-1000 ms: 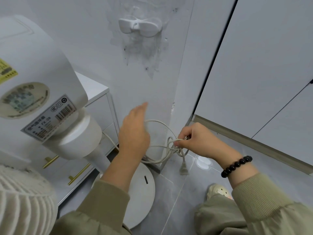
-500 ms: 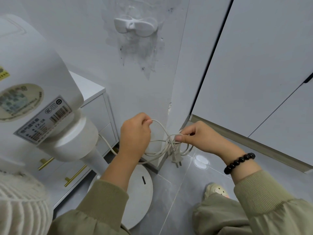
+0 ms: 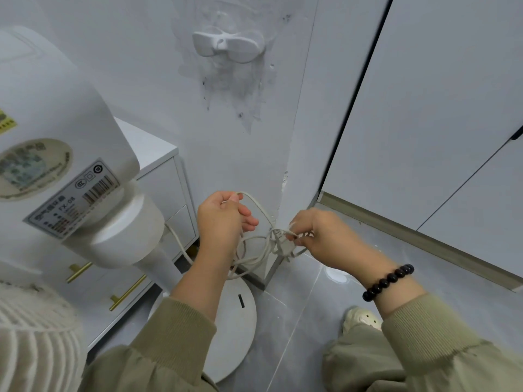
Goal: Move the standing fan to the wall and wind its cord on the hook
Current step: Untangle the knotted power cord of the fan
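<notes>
The white standing fan (image 3: 70,154) fills the left, its round base (image 3: 235,329) on the grey floor beside the wall. Its white cord (image 3: 263,247) hangs in several loose loops between my hands, low in front of the wall corner. My left hand (image 3: 223,219) grips the top of a loop. My right hand (image 3: 317,233) pinches the bunched loops near the plug, which its fingers partly hide. The white double-armed hook (image 3: 229,46) sits bare on the wall, well above both hands.
A white drawer cabinet (image 3: 158,171) with gold handles stands behind the fan against the wall. White cupboard doors (image 3: 424,108) fill the right. My shoe (image 3: 362,321) is on the floor at lower right.
My left hand went from open and reaching to closed on a cord loop. The right hand kept its pinch and gathered the loops, and the plug no longer dangles below it.
</notes>
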Motion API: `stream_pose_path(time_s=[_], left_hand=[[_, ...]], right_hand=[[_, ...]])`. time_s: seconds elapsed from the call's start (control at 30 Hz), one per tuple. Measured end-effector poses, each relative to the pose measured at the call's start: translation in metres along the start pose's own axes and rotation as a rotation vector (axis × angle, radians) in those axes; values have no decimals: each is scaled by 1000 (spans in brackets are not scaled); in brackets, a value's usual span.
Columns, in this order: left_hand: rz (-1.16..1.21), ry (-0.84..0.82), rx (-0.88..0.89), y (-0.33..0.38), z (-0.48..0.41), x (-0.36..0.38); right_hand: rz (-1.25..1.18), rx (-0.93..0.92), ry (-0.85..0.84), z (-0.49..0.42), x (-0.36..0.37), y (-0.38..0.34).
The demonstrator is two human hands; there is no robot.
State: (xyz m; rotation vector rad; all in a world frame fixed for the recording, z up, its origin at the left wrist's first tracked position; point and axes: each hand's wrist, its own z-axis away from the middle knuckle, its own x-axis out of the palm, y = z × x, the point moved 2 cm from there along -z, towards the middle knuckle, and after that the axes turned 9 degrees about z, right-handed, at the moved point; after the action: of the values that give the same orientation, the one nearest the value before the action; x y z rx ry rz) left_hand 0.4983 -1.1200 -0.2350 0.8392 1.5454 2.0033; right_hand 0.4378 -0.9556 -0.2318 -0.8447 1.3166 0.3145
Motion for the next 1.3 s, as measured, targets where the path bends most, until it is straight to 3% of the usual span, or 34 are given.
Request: stream_pose_path(time_s=[0.1, 0.3, 0.43, 0.6, 0.73, 0.87, 0.93, 1.03, 1.2, 1.3], left_hand=[[53, 61, -57, -2, -8, -6], [343, 145, -219, -5, -5, -5], [470, 206, -294, -6, -4, -7], [610, 250, -328, -7, -11, -16], [169, 22, -352, -5, -13, -11], [-702, -294, -71, 4, -4, -4], [-696, -310, 70, 12, 0, -4], [-489, -437, 71, 19, 7, -2], [-719, -726, 149, 19, 13, -4], [-822, -774, 191, 18, 16, -4]], right_hand=[[-144, -27, 216, 3, -7, -9], [65, -96, 19, 4, -3, -9], [-236, 11, 170, 4, -13, -8], [-339, -9, 51, 9, -24, -10], [-491, 123, 207, 10, -32, -10], [-569, 224, 331, 8, -34, -4], [-511, 268, 383, 7, -32, -2], [-520, 345, 435, 4, -31, 2], [-702, 486, 459, 0, -32, 6], [-824, 539, 443, -3, -30, 8]])
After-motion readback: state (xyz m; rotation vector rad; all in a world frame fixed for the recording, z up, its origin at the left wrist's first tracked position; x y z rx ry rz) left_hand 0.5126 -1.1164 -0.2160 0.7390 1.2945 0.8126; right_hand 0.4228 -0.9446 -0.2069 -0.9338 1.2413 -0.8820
